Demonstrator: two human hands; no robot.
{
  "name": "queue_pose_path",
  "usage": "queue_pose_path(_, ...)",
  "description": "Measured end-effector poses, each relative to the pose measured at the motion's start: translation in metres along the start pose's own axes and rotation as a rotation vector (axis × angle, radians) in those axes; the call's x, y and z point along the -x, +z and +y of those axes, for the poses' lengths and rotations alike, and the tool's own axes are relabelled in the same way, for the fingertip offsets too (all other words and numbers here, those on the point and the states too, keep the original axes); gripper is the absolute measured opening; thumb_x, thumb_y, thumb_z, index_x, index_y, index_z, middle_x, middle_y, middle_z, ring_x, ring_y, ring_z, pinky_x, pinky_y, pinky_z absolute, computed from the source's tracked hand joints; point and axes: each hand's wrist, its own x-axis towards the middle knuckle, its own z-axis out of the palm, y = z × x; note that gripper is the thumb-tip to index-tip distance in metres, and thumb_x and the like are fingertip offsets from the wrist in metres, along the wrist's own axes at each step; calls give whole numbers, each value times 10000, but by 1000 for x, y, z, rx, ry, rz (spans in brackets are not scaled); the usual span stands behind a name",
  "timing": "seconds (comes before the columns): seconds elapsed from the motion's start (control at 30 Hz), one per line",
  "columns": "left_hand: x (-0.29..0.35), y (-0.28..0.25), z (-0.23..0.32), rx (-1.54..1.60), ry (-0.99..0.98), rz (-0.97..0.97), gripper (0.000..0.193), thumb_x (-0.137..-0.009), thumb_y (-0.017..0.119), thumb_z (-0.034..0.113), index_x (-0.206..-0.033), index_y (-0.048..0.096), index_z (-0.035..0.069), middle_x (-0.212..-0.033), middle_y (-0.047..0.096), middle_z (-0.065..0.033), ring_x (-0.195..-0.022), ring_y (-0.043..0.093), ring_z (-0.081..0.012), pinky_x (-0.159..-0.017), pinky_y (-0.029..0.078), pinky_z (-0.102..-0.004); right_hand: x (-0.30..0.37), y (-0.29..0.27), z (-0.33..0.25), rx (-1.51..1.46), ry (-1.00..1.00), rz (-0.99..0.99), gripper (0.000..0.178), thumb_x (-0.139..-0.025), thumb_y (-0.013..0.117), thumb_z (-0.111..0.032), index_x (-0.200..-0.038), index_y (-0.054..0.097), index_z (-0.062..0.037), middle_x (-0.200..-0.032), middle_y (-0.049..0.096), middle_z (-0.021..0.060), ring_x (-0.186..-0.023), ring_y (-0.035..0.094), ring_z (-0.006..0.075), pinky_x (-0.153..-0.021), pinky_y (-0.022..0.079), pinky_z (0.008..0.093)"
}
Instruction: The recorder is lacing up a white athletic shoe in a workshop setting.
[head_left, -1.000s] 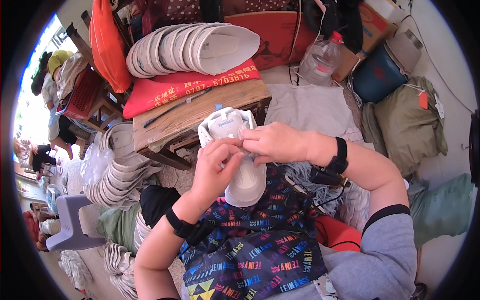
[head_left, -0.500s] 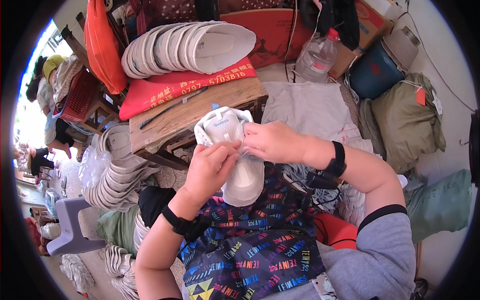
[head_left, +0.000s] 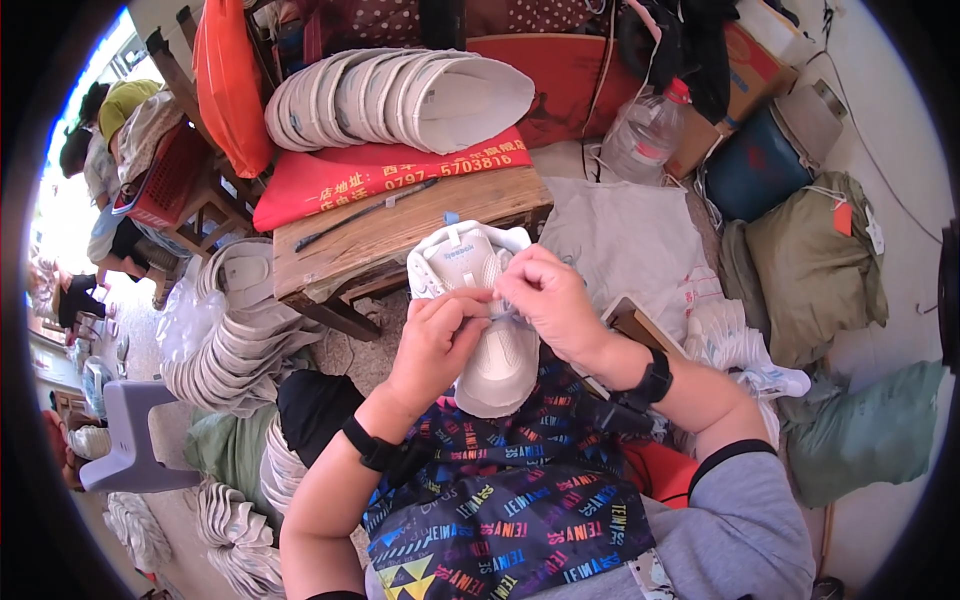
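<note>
A: White shoe upper [head_left: 487,318], in the lap before the wooden bench [head_left: 400,225]. Handling?

B: Probably light, soft, pliable. Left hand [head_left: 437,335] and right hand [head_left: 548,305] pinch its lacing area, fingertips closed together.

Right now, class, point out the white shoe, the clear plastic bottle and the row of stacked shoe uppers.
white shoe [head_left: 500,365], head view, on its toe.
clear plastic bottle [head_left: 645,135], head view, on its body.
stacked shoe uppers [head_left: 400,95], head view, mid-row.

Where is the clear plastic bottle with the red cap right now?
In the head view, the clear plastic bottle with the red cap sits at upper right, beyond the worn wooden table, just left of the brown cardboard box and dark blue bucket.
</note>
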Motion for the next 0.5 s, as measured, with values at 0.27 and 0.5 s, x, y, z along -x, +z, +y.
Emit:
queue_pose_path(0.27, 6, 4, 2, 820, -601, 143, 110, -944, 576, 56, -1039, 529, 22, -913, 609, -29, -662, 486, -52, -603, 431, -210, -4, -7, -9, -405, 253, -169, 158, -1008, 519, -204, -1010, 564, -52, -931, 598, 28, -782, 656, 128, -689, 545, 266)
queue_pose_path(0.5, 9, 4, 25, 116, -271, 117, 357, -770, 686, -40, -1094, 550, 21, -1072, 516, -94, -711, 514, -159, -668, 457, -272, 3, -10, 5, -210, 104, -240, 150, -963, 562, -65, -1107, 549, -26, -988, 597, 34, -809, 659, 125, -710, 547, 253)
